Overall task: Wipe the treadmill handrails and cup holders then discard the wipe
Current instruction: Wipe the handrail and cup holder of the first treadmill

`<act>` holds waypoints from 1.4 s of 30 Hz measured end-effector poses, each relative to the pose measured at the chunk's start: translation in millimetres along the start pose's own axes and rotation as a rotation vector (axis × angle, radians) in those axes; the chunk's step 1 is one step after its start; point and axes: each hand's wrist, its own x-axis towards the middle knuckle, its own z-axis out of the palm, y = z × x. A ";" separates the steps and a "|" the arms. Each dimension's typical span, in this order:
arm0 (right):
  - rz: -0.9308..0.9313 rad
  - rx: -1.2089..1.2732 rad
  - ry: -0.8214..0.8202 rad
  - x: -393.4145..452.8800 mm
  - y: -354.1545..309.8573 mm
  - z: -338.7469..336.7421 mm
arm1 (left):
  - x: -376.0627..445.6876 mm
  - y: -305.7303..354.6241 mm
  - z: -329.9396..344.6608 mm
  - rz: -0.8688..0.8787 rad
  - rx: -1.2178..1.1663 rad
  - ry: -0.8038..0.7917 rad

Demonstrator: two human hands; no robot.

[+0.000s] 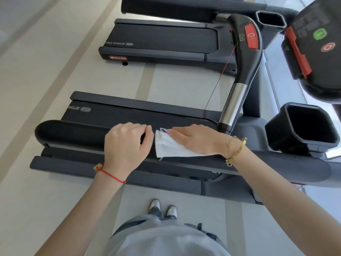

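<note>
A black padded handrail of the near treadmill runs left to right across the middle of the view. A white folded wipe lies draped over it. My right hand lies flat on the wipe, pressing it onto the rail. My left hand is curled over the handrail just left of the wipe, its fingertips close to the wipe's left edge. A black cup holder sits at the right, beside the console; a second cup holder is farther back.
The centre bar with a red stop button and chrome grip crosses behind my right hand. The console is at the upper right. A second treadmill stands beyond. My feet stand on the pale floor beside the deck.
</note>
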 end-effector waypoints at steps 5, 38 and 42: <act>0.018 0.029 -0.072 7.6 -2.9 -2.3 | -0.7 -2.8 2.9 0.005 0.004 0.006; 0.132 -0.494 0.791 -45.7 -17.2 70.3 | -5.4 3.3 -1.8 -0.072 -0.046 -0.013; 0.076 -0.488 0.766 -58.4 -4.3 73.0 | -5.8 -0.4 -2.5 -0.046 -0.063 -0.034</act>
